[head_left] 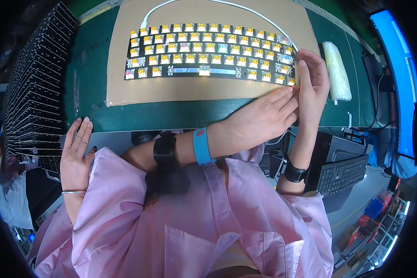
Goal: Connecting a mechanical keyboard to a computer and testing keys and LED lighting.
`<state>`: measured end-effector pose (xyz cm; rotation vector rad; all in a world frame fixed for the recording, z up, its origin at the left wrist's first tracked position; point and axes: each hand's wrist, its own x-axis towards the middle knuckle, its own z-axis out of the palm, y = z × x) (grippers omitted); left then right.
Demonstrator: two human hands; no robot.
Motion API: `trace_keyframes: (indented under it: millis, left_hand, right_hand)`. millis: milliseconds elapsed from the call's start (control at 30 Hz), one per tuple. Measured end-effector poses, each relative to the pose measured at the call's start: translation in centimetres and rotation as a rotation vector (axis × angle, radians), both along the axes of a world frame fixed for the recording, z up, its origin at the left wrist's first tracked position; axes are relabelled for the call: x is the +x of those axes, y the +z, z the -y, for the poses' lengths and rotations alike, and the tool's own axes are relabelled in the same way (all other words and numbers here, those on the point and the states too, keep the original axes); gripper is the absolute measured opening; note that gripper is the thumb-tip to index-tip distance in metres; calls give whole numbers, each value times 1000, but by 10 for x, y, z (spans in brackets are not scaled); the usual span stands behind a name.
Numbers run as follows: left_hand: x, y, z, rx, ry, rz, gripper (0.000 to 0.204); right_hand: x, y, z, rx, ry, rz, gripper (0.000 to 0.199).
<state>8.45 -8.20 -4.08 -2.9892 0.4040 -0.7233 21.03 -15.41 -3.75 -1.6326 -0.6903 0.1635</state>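
A keyboard circuit board [208,77] with lit yellow key switches lies on a brown cardboard sheet [171,91]. My left hand [268,113] reaches across to its lower right corner. The fingers there are bent and close together; whatever may be between them is hidden. Beside the board's right edge, my right hand [314,83] is raised on its side, fingers loosely curved and thumb apart from them, with no held object visible. The two hands meet near the corner. A white cable [245,6] arcs behind the board, its plug at the upper left.
A tall stack of black boards [37,92] stands at left. Another person's hand [76,150] with a bangle rests on the table's front edge. Right of my hands lies a pale wrapped bundle [337,72]. A monitor [394,78] and a black keyboard [343,175] are farther right.
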Motion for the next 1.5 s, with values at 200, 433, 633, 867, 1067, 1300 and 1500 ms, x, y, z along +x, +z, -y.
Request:
trace_keyframes:
  millis: [200, 433, 633, 867, 1067, 1300, 1500]
  left_hand:
    - [0, 2, -1, 1, -25, -7, 32]
    - [-1, 1, 0, 3, -30, -41, 29]
    - [-1, 1, -1, -12, -37, -26, 27]
    - [0, 3, -1, -64, -45, -32, 28]
    - [1, 5, -1, -92, -59, -44, 29]
    - [0, 5, 0, -127, -23, -51, 31]
    - [-1, 5, 0, -127, -20, -28, 32]
  right_hand:
    - [1, -1, 0, 25, -8, 39, 21]
    - [2, -2, 0, 5, -21, 68, 20]
    - [1, -1, 0, -5, -28, 76, 20]
    - [1, -1, 0, 40, 5, 50, 20]
    - [2, -2, 0, 43, 16, 54, 19]
    - [1, -3, 0, 60, 23, 47, 19]
    - [2, -3, 1, 48, 30, 49, 19]
